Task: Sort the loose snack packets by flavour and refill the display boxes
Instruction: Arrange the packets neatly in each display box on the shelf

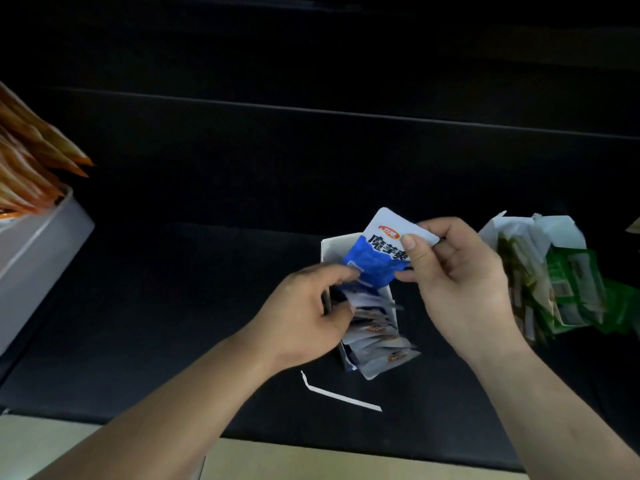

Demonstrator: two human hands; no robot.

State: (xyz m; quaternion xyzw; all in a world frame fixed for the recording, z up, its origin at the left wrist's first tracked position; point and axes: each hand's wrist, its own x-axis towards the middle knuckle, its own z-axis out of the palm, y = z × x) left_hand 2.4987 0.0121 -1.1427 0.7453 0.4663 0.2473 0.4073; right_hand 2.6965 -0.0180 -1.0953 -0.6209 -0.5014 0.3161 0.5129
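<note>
Head view: the right hand (460,282) pinches the top corner of a blue-and-white packet (375,259) between thumb and forefinger. The packet stands above the open white box (327,247) between the two hands. The left hand (311,306) is curled, its fingertips meeting the packet's lower corner; I cannot tell whether it grips. Green packets (571,282) lie just right of the right hand. Orange packets (31,168) are far left of the left hand.
</note>
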